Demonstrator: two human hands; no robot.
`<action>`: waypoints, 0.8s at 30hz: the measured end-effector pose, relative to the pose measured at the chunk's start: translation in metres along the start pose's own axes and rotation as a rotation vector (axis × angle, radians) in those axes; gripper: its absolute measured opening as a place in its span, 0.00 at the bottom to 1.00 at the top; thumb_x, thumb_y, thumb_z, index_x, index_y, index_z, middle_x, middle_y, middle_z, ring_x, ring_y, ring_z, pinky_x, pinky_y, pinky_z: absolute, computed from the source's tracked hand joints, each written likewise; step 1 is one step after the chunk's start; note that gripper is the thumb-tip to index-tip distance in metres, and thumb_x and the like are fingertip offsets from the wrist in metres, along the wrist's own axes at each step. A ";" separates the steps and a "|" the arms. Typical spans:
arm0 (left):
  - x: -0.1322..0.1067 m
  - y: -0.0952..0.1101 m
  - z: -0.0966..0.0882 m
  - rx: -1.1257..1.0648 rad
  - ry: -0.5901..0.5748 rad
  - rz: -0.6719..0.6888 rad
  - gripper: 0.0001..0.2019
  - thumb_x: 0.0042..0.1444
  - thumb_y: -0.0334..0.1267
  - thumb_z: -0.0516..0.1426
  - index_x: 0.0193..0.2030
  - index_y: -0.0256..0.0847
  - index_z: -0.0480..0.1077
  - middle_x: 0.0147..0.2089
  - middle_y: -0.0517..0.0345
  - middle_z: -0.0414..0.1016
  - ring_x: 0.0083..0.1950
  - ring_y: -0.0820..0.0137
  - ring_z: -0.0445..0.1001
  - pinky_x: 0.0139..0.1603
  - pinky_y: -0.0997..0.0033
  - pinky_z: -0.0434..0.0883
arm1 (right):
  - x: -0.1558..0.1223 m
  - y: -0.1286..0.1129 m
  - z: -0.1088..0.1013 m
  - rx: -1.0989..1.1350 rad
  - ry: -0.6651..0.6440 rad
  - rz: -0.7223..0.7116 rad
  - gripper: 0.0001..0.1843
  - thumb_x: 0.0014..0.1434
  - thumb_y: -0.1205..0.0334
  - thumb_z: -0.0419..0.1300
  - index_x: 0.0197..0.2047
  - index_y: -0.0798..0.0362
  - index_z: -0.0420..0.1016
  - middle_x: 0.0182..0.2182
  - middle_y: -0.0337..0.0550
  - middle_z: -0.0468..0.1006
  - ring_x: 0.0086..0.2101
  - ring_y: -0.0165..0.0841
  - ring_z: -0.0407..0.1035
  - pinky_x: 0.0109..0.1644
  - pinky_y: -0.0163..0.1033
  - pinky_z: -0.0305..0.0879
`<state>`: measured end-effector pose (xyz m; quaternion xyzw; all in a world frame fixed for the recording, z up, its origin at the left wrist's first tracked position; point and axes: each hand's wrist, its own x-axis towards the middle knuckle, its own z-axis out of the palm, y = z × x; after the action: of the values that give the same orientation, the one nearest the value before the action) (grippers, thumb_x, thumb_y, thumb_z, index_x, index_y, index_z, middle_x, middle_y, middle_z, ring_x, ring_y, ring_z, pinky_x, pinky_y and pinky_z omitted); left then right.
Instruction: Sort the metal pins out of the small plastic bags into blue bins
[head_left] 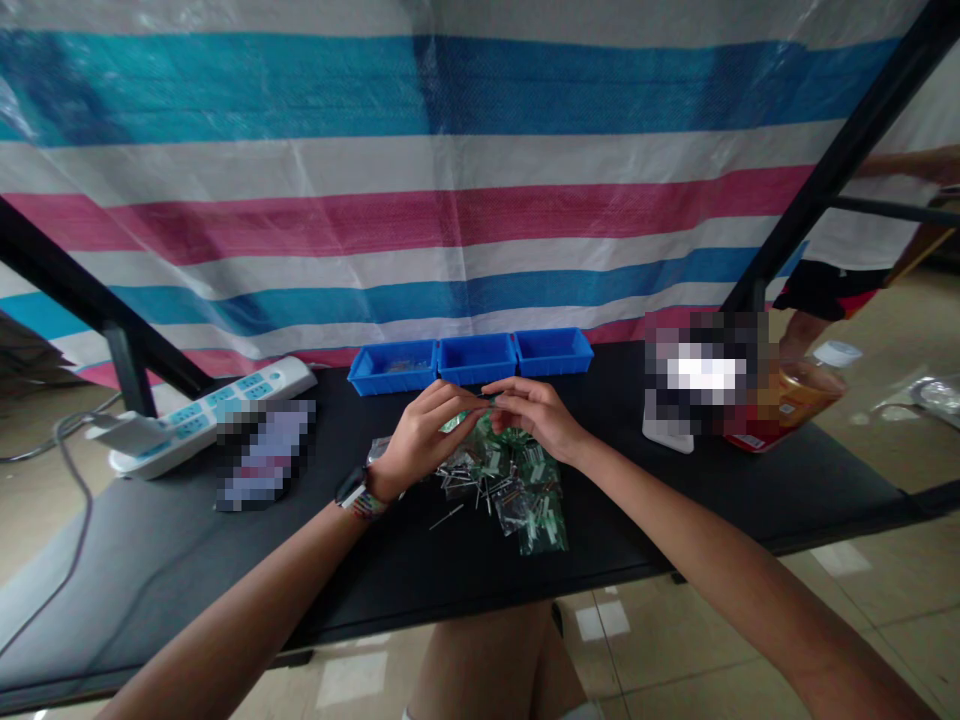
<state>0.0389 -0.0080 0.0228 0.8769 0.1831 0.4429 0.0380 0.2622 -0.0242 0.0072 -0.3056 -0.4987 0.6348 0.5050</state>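
Note:
My left hand (431,430), with a dark band at the wrist, and my right hand (544,418) meet above a pile of parts. Fingers of both are pinched close together around something small and thin, too small to name. Under them lies a heap of small clear and green plastic bags (546,530) with thin metal pins (484,490) on and among them. One loose pin (447,517) rests on the black table to the left of the heap. Behind my hands stand three joined blue bins; the left bin (394,384) holds some small pieces.
A white power strip (281,378) with a plugged-in adapter (129,432) and cable lies at left, beside a blurred-out flat object (266,455). At right stand a bottle of orange liquid (806,395) and a blurred item (705,370). A striped sheet (450,230) hangs behind; another person (847,240) stands beyond.

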 end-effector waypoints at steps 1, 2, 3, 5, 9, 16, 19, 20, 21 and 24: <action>0.000 0.000 0.001 -0.013 0.019 -0.045 0.07 0.72 0.34 0.61 0.53 0.45 0.80 0.45 0.53 0.84 0.46 0.65 0.81 0.48 0.63 0.78 | 0.000 -0.001 -0.001 -0.001 0.012 0.000 0.19 0.57 0.51 0.74 0.48 0.51 0.84 0.30 0.39 0.82 0.30 0.34 0.77 0.41 0.42 0.75; -0.001 -0.002 0.001 -0.020 0.042 -0.096 0.06 0.72 0.36 0.61 0.52 0.44 0.80 0.44 0.53 0.84 0.45 0.65 0.81 0.48 0.64 0.78 | 0.001 -0.001 -0.003 -0.006 0.033 -0.005 0.19 0.57 0.50 0.73 0.48 0.51 0.84 0.29 0.38 0.81 0.30 0.34 0.76 0.39 0.42 0.74; -0.001 -0.003 0.002 -0.023 0.073 -0.154 0.06 0.72 0.37 0.62 0.50 0.44 0.81 0.43 0.53 0.84 0.43 0.66 0.81 0.47 0.64 0.78 | 0.002 -0.002 -0.006 -0.019 0.065 -0.019 0.18 0.57 0.50 0.72 0.47 0.51 0.83 0.28 0.38 0.81 0.29 0.33 0.76 0.38 0.41 0.74; -0.002 -0.010 0.003 -0.034 0.142 -0.286 0.07 0.71 0.41 0.63 0.48 0.43 0.80 0.41 0.55 0.84 0.40 0.67 0.81 0.45 0.65 0.78 | 0.004 -0.003 -0.013 -0.064 0.147 -0.069 0.17 0.56 0.50 0.71 0.45 0.51 0.83 0.27 0.37 0.79 0.27 0.32 0.74 0.35 0.40 0.72; -0.004 -0.032 0.000 -0.173 0.344 -0.535 0.13 0.66 0.47 0.67 0.49 0.42 0.77 0.43 0.55 0.83 0.41 0.68 0.82 0.45 0.67 0.79 | 0.007 -0.006 -0.025 -0.263 0.267 -0.170 0.12 0.58 0.53 0.67 0.42 0.51 0.81 0.27 0.38 0.78 0.28 0.33 0.72 0.36 0.40 0.69; -0.008 -0.075 -0.017 -0.219 0.598 -0.764 0.18 0.59 0.47 0.70 0.48 0.41 0.74 0.33 0.60 0.79 0.32 0.71 0.80 0.34 0.73 0.76 | 0.001 -0.012 -0.032 -0.969 0.069 -0.339 0.06 0.58 0.63 0.69 0.41 0.52 0.81 0.35 0.42 0.78 0.38 0.37 0.72 0.44 0.43 0.65; -0.010 -0.084 -0.023 -0.319 0.669 -0.845 0.21 0.60 0.52 0.68 0.50 0.40 0.72 0.39 0.55 0.82 0.30 0.72 0.80 0.28 0.74 0.74 | -0.002 -0.010 -0.034 -1.135 0.014 -0.319 0.14 0.55 0.62 0.73 0.46 0.51 0.82 0.38 0.42 0.76 0.40 0.38 0.71 0.47 0.44 0.65; -0.011 -0.085 -0.025 -0.349 0.683 -0.864 0.21 0.61 0.53 0.67 0.51 0.40 0.72 0.41 0.54 0.82 0.29 0.72 0.79 0.27 0.74 0.73 | -0.002 -0.008 -0.034 -1.163 0.010 -0.304 0.17 0.54 0.62 0.74 0.47 0.51 0.82 0.38 0.42 0.76 0.40 0.38 0.70 0.47 0.44 0.65; -0.012 -0.086 -0.026 -0.375 0.691 -0.879 0.21 0.62 0.54 0.65 0.51 0.41 0.72 0.43 0.53 0.82 0.28 0.73 0.78 0.26 0.74 0.73 | -0.002 -0.007 -0.035 -1.178 0.009 -0.294 0.18 0.54 0.62 0.75 0.49 0.51 0.82 0.38 0.42 0.76 0.39 0.38 0.70 0.47 0.44 0.64; -0.015 -0.088 -0.031 -0.424 0.681 -0.906 0.18 0.64 0.51 0.61 0.52 0.40 0.72 0.46 0.53 0.83 0.27 0.76 0.76 0.25 0.75 0.72 | 0.001 -0.003 -0.037 -1.131 0.002 -0.294 0.19 0.52 0.65 0.76 0.48 0.51 0.83 0.36 0.40 0.75 0.37 0.36 0.69 0.45 0.42 0.64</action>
<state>-0.0184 0.0655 0.0101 0.4938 0.4481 0.6652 0.3360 0.2955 -0.0110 -0.0010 -0.4558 -0.7967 0.1928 0.3469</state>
